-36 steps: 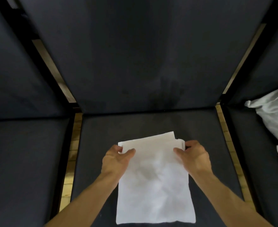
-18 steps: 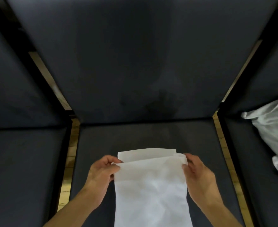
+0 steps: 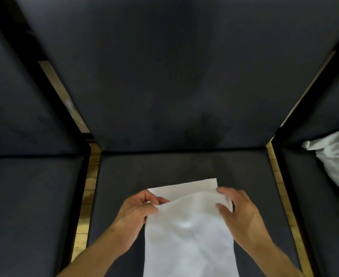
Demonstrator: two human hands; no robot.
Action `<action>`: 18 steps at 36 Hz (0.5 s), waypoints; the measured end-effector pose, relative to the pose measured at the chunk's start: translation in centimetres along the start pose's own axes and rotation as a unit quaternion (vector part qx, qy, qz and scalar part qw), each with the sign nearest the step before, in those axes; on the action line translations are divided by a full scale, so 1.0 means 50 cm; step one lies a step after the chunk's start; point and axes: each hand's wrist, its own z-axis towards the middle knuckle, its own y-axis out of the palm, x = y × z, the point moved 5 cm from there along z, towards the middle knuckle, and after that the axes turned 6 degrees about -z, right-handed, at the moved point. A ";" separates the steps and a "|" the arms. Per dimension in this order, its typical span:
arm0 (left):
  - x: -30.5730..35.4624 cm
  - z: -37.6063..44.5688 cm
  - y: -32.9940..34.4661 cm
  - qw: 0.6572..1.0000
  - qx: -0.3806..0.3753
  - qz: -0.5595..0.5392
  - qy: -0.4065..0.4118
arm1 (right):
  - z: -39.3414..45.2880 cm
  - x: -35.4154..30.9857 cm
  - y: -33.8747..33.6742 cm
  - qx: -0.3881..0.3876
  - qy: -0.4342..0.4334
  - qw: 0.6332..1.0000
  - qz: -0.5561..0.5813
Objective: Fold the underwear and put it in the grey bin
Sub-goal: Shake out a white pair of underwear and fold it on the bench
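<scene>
Dark fabric-covered worktop is occupied by flat white cloth underwear, its upper layer pinched at both corners by left hand and right hand, hands apart.

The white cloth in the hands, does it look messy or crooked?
A bit. The white cloth has its top layer sagging between the left hand and right hand, so the edges don't match. A crumpled pile sits at the right.

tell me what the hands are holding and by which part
Both hands pinch the white underwear: left hand at its upper left corner, right hand at its upper right corner.
</scene>
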 end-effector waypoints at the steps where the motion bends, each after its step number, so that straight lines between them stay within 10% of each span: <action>1: -0.001 0.001 0.000 1.000 0.001 0.003 0.000 | 0.004 0.001 -0.005 0.023 -0.005 1.000 -0.013; 18: -0.012 -0.027 0.005 0.999 -0.046 -0.023 0.004 | -0.053 0.011 -0.001 -0.056 -0.059 0.997 -0.011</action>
